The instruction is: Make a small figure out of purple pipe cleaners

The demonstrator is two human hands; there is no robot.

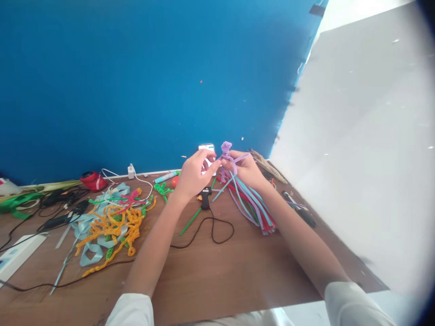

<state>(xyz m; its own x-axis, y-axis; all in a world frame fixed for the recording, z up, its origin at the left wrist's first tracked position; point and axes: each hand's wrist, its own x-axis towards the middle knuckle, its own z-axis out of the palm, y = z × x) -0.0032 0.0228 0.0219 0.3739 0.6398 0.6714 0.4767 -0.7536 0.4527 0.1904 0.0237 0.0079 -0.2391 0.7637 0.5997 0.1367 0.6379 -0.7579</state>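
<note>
A small purple pipe-cleaner shape (226,148), with a coiled top and loose strands below, is held upright between my hands above the table. My right hand (247,171) pinches it from the right, with a strand sticking out past the fingers. From the left, my left hand (196,174) reaches in with bent fingers, its thumb tip meeting the shape beside my right thumb. What lies between those fingertips is partly hidden. Under my right wrist lies a bundle of pipe cleaners (253,206) in purple, light blue, red and green. Behind my left hand a phone (207,147) leans, screen lit.
A black glue gun (205,198) and its cord lie below my hands. At the left are orange twisted pipe cleaners (117,226), light-blue ribbon (91,256) and a white power strip (21,256). A cutter (299,209) lies right. A blue wall (152,81) stands behind.
</note>
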